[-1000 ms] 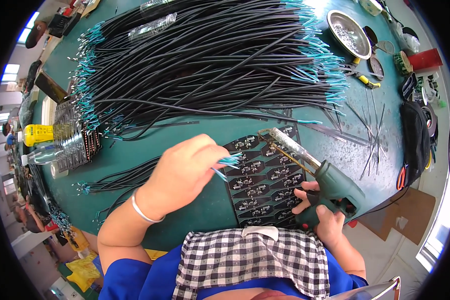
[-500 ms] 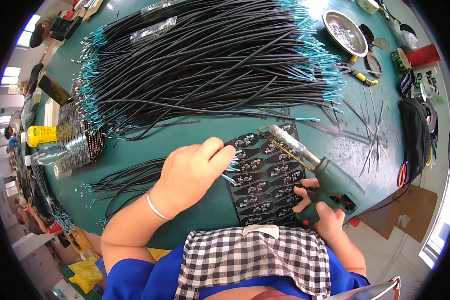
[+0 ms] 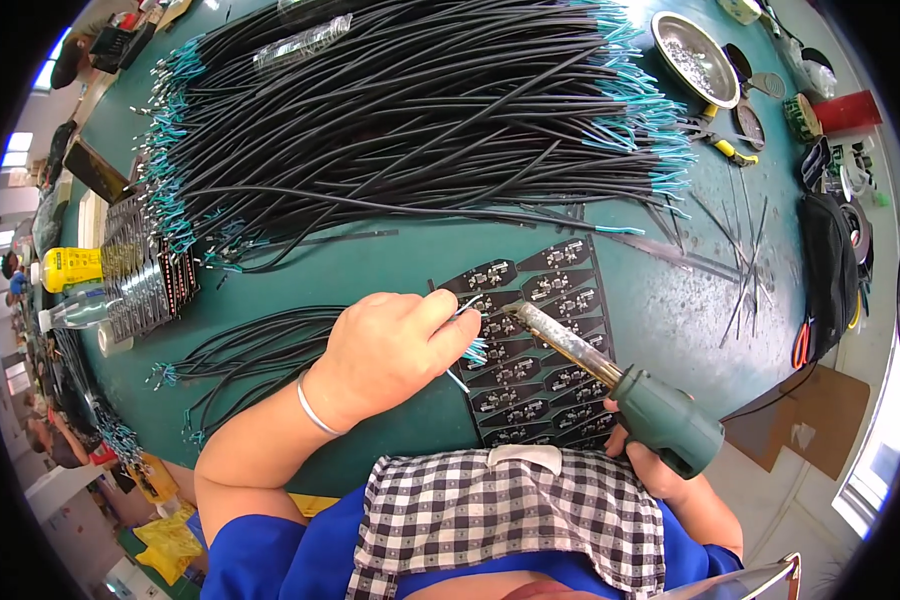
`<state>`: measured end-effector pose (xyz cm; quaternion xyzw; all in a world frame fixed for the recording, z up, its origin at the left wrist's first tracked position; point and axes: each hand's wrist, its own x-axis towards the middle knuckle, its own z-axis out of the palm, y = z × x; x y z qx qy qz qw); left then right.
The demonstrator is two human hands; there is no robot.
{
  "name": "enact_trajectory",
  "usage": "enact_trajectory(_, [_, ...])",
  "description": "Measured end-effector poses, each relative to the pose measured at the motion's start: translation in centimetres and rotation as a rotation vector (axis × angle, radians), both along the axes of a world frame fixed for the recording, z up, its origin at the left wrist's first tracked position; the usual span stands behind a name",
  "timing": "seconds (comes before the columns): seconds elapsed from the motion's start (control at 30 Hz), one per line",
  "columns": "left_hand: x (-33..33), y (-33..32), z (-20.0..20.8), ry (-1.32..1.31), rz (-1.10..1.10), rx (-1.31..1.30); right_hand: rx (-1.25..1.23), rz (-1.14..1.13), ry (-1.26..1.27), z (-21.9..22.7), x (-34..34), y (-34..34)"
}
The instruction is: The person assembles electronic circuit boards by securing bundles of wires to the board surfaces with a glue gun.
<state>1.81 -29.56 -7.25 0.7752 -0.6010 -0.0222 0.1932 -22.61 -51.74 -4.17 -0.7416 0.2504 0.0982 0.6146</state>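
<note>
Through the head camera I observe two bare hands at work near the close edge of the green surface (image 3: 300,275). The left hand (image 3: 395,345) is closed in a narrow pinch over the blue-tipped ends of a small bundle of black cables (image 3: 260,340); the bundle trails toward the left edge, and its blue ends show beyond the fingers. The right hand (image 3: 655,472), partly hidden, is wrapped around the green soldering gun (image 3: 665,420), whose barrel slants toward the far left, its tip just beside the left fingertips. I cannot tell whether that tip touches anything. Below both lies a panel of black circuit boards (image 3: 530,390), midway along the close edge and partly covered by the left hand and the gun. A large pile of blue-ended black cables (image 3: 400,130) extends to the far edge. I record a metal bowl (image 3: 725,92) toward the far right corner, with yellow-handled pliers (image 3: 736,153) near it. Along the left edge stand circuit boards in a stack (image 3: 135,270), beside a yellow bottle (image 3: 73,268) and a clear bottle (image 3: 78,312).
</note>
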Motion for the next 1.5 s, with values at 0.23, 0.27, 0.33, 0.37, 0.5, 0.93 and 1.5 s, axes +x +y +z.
enact_trajectory(0.23, [0.3,-0.1,-0.4,-0.046,-0.003,-0.023,-0.357,0.407,-0.321,-1.2,0.5,-0.5])
enact_trajectory(0.27, [0.3,-0.1,-0.4,-0.069,-0.007,-0.05,-0.357,0.409,-0.32,-1.1,0.5,-0.2])
enact_trajectory(0.33, [0.1,0.0,-0.1,-0.05,-0.008,-0.02,-0.242,0.151,-0.091,-1.0,0.2,0.5])
enact_trajectory(0.37, [0.1,0.1,0.0,-0.032,-0.01,0.01,-0.242,0.151,-0.09,-1.0,0.2,0.4])
enact_trajectory(0.5, [0.1,0.0,0.0,-0.037,-0.007,-0.008,-0.274,0.209,-0.142,-1.1,0.6,0.1])
enact_trajectory(0.93, [-0.1,0.0,0.0,-0.019,0.0,0.029,-0.554,0.403,-0.26,1.0,2.6,0.3])
enact_trajectory(1.5, [-0.1,0.0,0.0,-0.026,-0.005,0.054,-0.421,0.361,-0.24,0.5,2.3,0.4])
